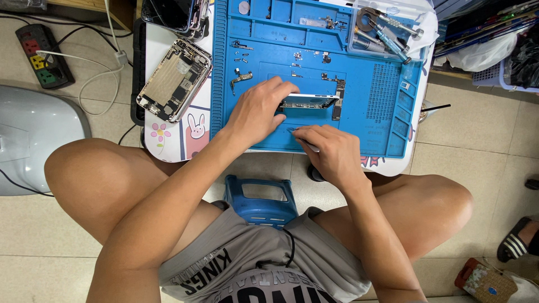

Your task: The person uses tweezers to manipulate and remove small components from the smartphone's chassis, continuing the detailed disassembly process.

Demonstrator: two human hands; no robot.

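A gutted phone shell point(175, 79) lay at the left of the bench point(168, 140). On the blue repair mat point(376, 106), the left hand point(255, 112) arched over a phone part point(309, 101), fingers clamped on its edge, tilting it up. The right hand point(331, 151), fingers pinched together on a thin tool point(306, 143), worked just beneath. A slip might have scattered the tiny loose screws point(241, 56) nearby

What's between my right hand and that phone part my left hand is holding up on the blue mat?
Nothing visible. The right hand, pinching a thin tool, sits just in front of the phone part that the left hand holds tilted on edge; only bare blue mat shows in the gap. Small loose parts lie farther back.
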